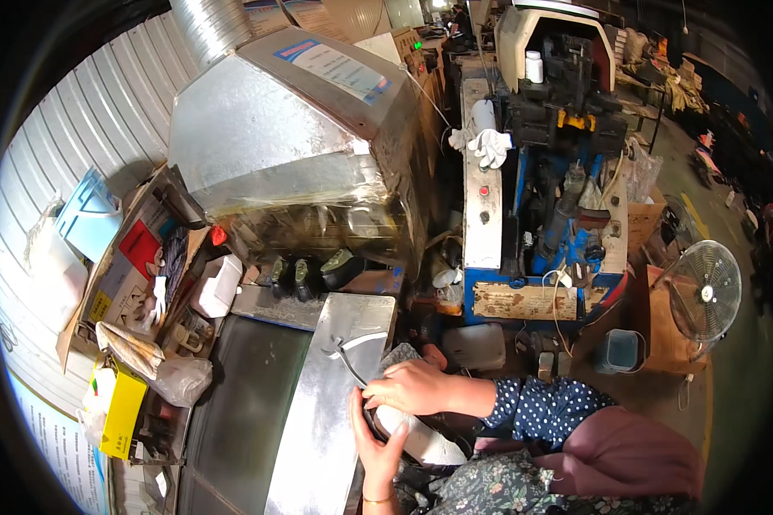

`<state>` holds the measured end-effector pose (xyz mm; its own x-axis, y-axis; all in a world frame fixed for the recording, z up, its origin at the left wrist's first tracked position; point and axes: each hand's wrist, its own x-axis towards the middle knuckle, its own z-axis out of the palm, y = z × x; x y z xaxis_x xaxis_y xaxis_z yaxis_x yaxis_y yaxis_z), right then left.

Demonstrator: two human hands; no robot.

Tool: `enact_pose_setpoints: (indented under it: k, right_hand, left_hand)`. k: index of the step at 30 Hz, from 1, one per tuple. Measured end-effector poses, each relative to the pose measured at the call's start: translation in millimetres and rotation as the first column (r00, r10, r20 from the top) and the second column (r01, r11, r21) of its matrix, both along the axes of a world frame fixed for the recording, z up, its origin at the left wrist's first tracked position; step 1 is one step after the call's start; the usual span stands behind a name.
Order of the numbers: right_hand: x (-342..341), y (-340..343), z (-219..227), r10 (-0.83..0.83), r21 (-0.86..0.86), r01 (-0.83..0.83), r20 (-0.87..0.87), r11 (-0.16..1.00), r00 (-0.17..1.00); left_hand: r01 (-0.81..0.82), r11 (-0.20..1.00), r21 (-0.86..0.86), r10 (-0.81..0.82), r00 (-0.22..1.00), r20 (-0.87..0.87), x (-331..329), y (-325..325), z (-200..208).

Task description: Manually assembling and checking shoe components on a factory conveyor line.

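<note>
wall: corrugated metal sheet (pixel 103 112) | floor: dusty concrete (pixel 730 378) | fan (pixel 704 296) at right | light: dim

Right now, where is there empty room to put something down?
The long shiny metal sheet left of both hands is bare, and so is the dark belt beside it. The cardboard boxes and yellow packet crowd the left.
</note>
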<state>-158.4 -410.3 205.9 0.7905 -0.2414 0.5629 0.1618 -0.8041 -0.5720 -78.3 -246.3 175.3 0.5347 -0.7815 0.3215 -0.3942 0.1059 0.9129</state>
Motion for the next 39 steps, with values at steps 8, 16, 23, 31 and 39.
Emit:
enact_pose_setpoints:
  k: [8,16,23,31,39]
  right_hand:
    - [15.1,8.5,-25.7,0.012,-0.087,-0.015,-0.036,0.996,0.999]
    - [-66.2,57.9,-97.5,-0.141,0.425,0.294,-0.356,0.856,0.924]
    - [-66.9,16.7,-81.7,0.189,0.967,0.17,-0.206,0.188,0.96]
    - [-32.3,57.5,-64.4,-0.302,-0.389,0.128,-0.43,0.913,0.851]
    - [-91.4,48.1,-122.1,0.222,0.538,0.041,-0.415,0.842,0.882]
  left_hand:
    - [-0.151,0.988,-0.013,0.143,0.958,-0.249,-1.9,-10.1,-15.8]
    - [-0.083,0.973,0.217,0.13,0.968,-0.216,37.1,-19.1,2.3]
    - [-0.004,0.995,0.095,0.073,0.67,-0.739,25.2,-10.3,-19.7]
    - [-0.048,0.992,0.115,0.115,0.702,-0.703,10.9,0.6,-42.0]
    - [0.119,0.991,0.069,-0.03,0.676,-0.736,18.6,-3.6,-37.2]
